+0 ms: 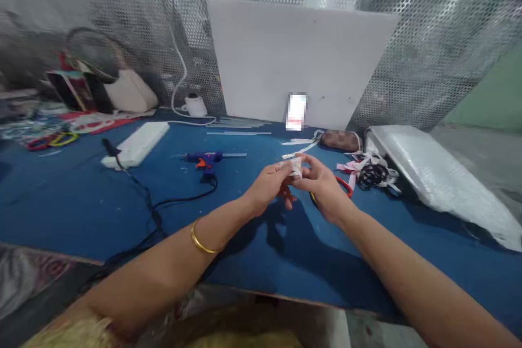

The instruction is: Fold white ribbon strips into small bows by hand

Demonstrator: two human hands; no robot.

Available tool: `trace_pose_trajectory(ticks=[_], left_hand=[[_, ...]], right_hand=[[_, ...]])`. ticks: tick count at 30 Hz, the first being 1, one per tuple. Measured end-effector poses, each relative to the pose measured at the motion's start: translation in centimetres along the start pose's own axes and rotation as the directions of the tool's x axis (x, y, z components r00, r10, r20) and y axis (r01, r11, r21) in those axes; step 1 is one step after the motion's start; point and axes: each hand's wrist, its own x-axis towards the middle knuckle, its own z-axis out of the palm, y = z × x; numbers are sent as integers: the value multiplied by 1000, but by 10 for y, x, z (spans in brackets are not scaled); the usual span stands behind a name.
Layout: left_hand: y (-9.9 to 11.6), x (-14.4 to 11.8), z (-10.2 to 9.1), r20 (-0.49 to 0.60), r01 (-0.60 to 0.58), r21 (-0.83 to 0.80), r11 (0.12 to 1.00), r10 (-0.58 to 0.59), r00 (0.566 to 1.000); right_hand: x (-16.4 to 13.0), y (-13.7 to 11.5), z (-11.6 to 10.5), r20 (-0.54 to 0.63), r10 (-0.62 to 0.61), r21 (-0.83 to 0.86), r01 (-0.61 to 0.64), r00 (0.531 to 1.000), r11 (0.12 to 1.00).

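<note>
My left hand (269, 187) pinches a small bunched piece of white ribbon (297, 166) above the blue table. From the other side my right hand (322, 182) closes on the same white piece with thumb and fingertips. The exact shape of the piece is partly covered by my fingers. Just behind my right hand lies a pair of scissors (345, 185) with red and yellow handles, mostly hidden. A blue hot glue gun (209, 160) with an orange trigger rests on its side to the left, a glue stick in its back.
White strips (302, 147) lie beyond my hands, near a brown checked pouch (340, 140). To the right are tangled ribbons (373, 174) and a plastic-wrapped package (440, 174). A white block (141, 144), black cable (155, 212) and handbag (130, 92) are left. A phone (296, 111) leans on a white board (293, 54).
</note>
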Motion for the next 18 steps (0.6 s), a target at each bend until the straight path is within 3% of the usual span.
trace_pose_trajectory(ticks=[3,5,9,11,14,18], left_hand=[[-2,0,0,-14,-35,10,999,35,999],[-2,0,0,-14,-55,22,998,56,998],[-2,-1,1,-4,-86,36,996,86,996],[-1,-2,1,1,-87,33,996,87,996],[-1,-3,1,24,-86,25,996,86,996],[-1,-3,2,36,-66,-5,998,67,997]], right_hand=[[0,6,4,-176,-95,-149,69,980,986],[-2,10,7,-234,-163,-232,108,958,967],[-4,15,12,-250,-300,-379,192,921,905],[-5,18,10,-242,-380,-516,214,893,830],[-4,21,4,-196,-511,-770,192,837,609],[-4,18,-3,73,-628,-966,211,775,147]])
